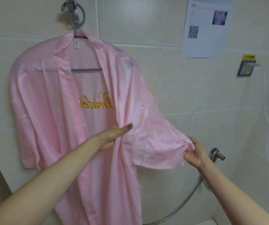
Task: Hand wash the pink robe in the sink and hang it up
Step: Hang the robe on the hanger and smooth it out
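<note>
Head view: my left hand grips the hung pink robe front; my right hand pinches its sleeve hem, pulling wrinkles flat.

Our left hand, near the centre, shows only its thumb. Its fingers lie behind the front edge of the pink robe, which it grips. At 4 o'clock our right hand holds the sleeve cuff, which covers its fingertips. The robe's hem runs off the frame at 6 o'clock. Fabric hides the shoulders of the hanger; we see only its hook and part of its bar. The front panel covers the start of the gold lettering. The paper notice at 1 o'clock is cut off at the top, and we cannot read its print or the neck label.
</note>
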A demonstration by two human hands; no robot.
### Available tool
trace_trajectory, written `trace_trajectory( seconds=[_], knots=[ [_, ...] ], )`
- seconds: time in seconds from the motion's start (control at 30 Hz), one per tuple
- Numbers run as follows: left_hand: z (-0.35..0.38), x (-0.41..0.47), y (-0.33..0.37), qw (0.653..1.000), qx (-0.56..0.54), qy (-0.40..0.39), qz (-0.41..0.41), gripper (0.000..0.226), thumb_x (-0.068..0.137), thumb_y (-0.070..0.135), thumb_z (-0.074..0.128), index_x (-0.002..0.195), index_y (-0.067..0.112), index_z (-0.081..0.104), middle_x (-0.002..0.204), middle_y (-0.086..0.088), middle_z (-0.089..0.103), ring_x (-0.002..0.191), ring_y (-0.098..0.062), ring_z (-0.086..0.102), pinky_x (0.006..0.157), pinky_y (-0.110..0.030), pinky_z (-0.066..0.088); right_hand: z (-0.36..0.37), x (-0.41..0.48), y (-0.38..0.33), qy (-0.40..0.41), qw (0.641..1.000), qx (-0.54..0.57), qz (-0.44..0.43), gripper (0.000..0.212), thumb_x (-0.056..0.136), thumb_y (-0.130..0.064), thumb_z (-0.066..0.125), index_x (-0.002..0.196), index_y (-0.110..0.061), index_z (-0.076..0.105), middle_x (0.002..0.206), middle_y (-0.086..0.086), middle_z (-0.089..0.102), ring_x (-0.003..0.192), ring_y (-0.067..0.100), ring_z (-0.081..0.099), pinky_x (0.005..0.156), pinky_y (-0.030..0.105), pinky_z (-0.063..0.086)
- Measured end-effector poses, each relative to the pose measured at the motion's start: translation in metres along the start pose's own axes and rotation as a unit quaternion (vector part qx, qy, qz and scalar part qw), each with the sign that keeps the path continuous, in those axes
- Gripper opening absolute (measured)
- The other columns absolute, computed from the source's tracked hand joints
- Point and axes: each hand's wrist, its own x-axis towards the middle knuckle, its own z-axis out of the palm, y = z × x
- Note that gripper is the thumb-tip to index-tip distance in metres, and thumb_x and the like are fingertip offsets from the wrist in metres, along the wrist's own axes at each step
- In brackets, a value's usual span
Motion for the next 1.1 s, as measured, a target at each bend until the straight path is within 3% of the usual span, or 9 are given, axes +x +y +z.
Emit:
trace_trajectory(
  seconds=[0.13, 0.27, 0.37, 0.5, 0.67, 0.8, 0.9, 1.0, 1.1],
  knots=[
    [0.002, 0.005, 0.006, 0.997, 0.077, 0.031, -0.009, 0.062, 0.058, 0.015, 0.088, 0.114, 0.009, 0.063, 0.105, -0.006, 0.071, 0.097, -0.017, 0.068, 0.077, -0.024, 0.056, 0.003, -0.004, 0.009, -0.088, 0.990, -0.098, 0.050, 0.062, 0.035, 0.008, 0.089, 0.094, 0.011, 0.071, 0.090, 0.023, 0.068, 0.072, 0.028, 0.069, 0.057, 0.032, 0.059],
    [0.001, 0.011, 0.001, 0.997, 0.055, 0.045, -0.030, 0.052, 0.070, 0.019, 0.074, 0.120, 0.009, 0.061, 0.114, -0.008, 0.068, 0.106, -0.021, 0.064, 0.094, -0.035, 0.051, 0.021, -0.010, 0.017, -0.148, 0.939, -0.291, 0.110, 0.042, 0.052, -0.007, 0.090, 0.091, 0.001, 0.075, 0.092, 0.015, 0.071, 0.081, 0.023, 0.070, 0.070, 0.031, 0.057],
    [-0.002, 0.014, -0.006, 0.996, 0.026, 0.073, -0.037, 0.036, 0.088, 0.014, 0.062, 0.123, 0.005, 0.058, 0.117, -0.012, 0.066, 0.109, -0.026, 0.062, 0.099, -0.042, 0.046, 0.024, -0.003, 0.020, -0.073, 0.908, -0.403, 0.093, 0.020, 0.065, -0.015, 0.077, 0.085, -0.009, 0.077, 0.090, 0.007, 0.073, 0.080, 0.018, 0.069, 0.070, 0.029, 0.055],
    [-0.005, 0.014, -0.009, 0.992, 0.054, 0.118, -0.001, 0.028, 0.095, 0.012, 0.052, 0.122, 0.008, 0.056, 0.115, -0.007, 0.063, 0.095, -0.015, 0.064, 0.091, -0.026, 0.050, 0.013, 0.011, 0.014, 0.037, 0.905, -0.425, 0.012, 0.014, 0.073, -0.017, 0.071, 0.086, -0.011, 0.074, 0.087, 0.002, 0.073, 0.090, 0.021, 0.063, 0.086, 0.038, 0.048],
    [-0.021, 0.016, -0.007, 0.983, 0.021, 0.181, 0.010, 0.036, 0.093, 0.013, 0.055, 0.125, -0.003, 0.054, 0.104, -0.008, 0.068, 0.089, -0.018, 0.066, 0.086, -0.029, 0.053, -0.008, 0.010, -0.008, 0.044, 0.955, -0.292, 0.001, 0.084, 0.042, -0.040, 0.093, 0.112, -0.007, 0.062, 0.103, 0.008, 0.066, 0.093, 0.022, 0.062, 0.077, 0.036, 0.056],
    [-0.026, 0.013, -0.002, 0.987, 0.006, 0.158, -0.025, 0.032, 0.091, 0.013, 0.057, 0.119, -0.002, 0.058, 0.079, 0.000, 0.073, 0.069, -0.011, 0.069, 0.070, -0.024, 0.056, -0.016, 0.009, -0.014, 0.057, 0.940, -0.336, -0.008, 0.085, 0.025, -0.050, 0.094, 0.095, -0.015, 0.060, 0.081, 0.001, 0.062, 0.067, 0.009, 0.059, 0.060, 0.021, 0.054],
    [-0.022, 0.008, 0.002, 0.992, 0.006, 0.113, -0.045, 0.048, 0.081, 0.030, 0.070, 0.119, 0.002, 0.060, 0.094, -0.007, 0.073, 0.081, -0.015, 0.070, 0.072, -0.026, 0.058, -0.019, 0.007, -0.016, -0.002, 0.950, -0.312, -0.001, 0.083, 0.036, -0.036, 0.095, 0.109, -0.009, 0.066, 0.098, 0.005, 0.071, 0.083, 0.014, 0.066, 0.071, 0.023, 0.055],
    [-0.017, -0.001, 0.010, 0.996, 0.064, 0.018, -0.056, 0.081, 0.041, 0.046, 0.091, 0.110, 0.012, 0.064, 0.108, -0.006, 0.070, 0.098, -0.016, 0.068, 0.074, -0.024, 0.056, -0.015, 0.002, -0.012, 0.025, 0.939, -0.342, -0.008, 0.055, 0.050, -0.023, 0.090, 0.100, -0.008, 0.071, 0.094, 0.007, 0.071, 0.083, 0.017, 0.066, 0.069, 0.022, 0.056],
    [-0.014, -0.001, 0.017, 0.988, 0.117, -0.047, -0.087, 0.085, 0.031, 0.036, 0.095, 0.107, 0.011, 0.067, 0.111, -0.008, 0.069, 0.102, -0.019, 0.066, 0.079, -0.026, 0.056, -0.008, 0.004, -0.001, 0.138, 0.921, -0.359, -0.061, 0.011, 0.078, -0.014, 0.072, 0.086, -0.009, 0.066, 0.083, 0.009, 0.064, 0.067, 0.017, 0.061, 0.060, 0.023, 0.056]
  ],
)
